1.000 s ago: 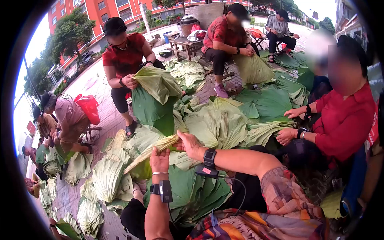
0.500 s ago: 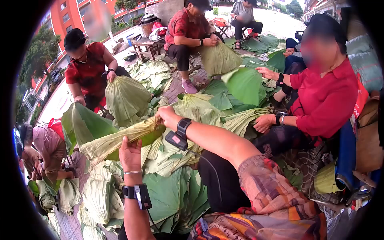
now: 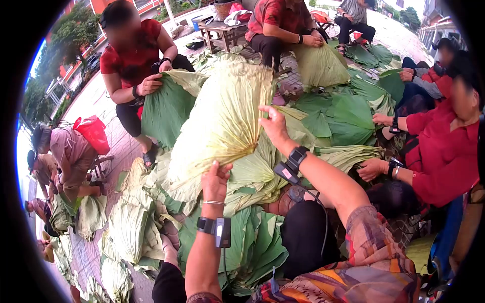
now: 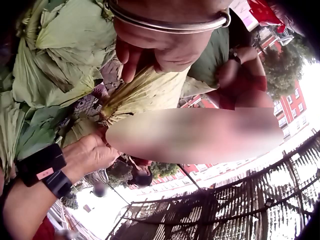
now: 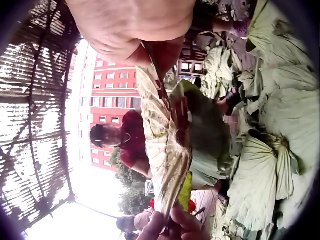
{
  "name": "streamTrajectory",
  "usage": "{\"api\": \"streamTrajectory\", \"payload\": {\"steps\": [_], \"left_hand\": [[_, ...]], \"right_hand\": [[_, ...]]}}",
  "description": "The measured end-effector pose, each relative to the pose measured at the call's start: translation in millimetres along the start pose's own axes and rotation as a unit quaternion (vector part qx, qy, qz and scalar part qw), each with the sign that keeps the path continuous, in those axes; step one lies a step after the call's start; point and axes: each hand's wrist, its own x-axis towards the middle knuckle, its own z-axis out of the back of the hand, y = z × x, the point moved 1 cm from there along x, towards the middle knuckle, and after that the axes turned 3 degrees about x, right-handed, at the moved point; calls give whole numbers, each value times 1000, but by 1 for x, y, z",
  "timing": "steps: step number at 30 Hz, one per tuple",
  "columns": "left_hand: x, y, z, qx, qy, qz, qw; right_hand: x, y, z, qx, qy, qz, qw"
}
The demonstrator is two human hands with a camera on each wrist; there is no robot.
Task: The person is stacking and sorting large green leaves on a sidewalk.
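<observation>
A pale yellow-green pleated leaf (image 3: 217,121) is held up, fanned out above the pile. My right hand (image 3: 277,132) pinches its right edge between thumb and fingers. At the lower edge, my left hand (image 3: 214,184) grips the leaf, thumb and fingertips against it. In the left wrist view the leaf (image 4: 150,92) runs between my left hand (image 4: 162,42) and my right hand (image 4: 92,154). The right wrist view shows the leaf (image 5: 162,150) nearly edge-on, my right hand (image 5: 132,27) at its top and fingers of my left hand (image 5: 172,227) pinching its lower end.
Green leaves (image 3: 252,242) lie by my knees, and pale leaves (image 3: 132,222) spread to the left. Across sits a person in red (image 3: 134,60) holding a green leaf (image 3: 166,108). Another person in red (image 3: 437,146) sits close at right. A wooden table (image 3: 222,33) stands behind.
The leaf between my hands has swung up from a narrow, folded band into a broad fan. The person at right has lowered a green leaf. The head view has shifted.
</observation>
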Motion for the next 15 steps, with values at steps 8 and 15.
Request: {"api": "streamTrajectory", "payload": {"steps": [8,15], "left_hand": [[16,140,93,2,-47,242,969],[-30,136,112,74,-62,274,957]], "right_hand": [[-85,-153,66,-142,78,-417,894],[-119,-177,100,-121,127,-499,849]]}}
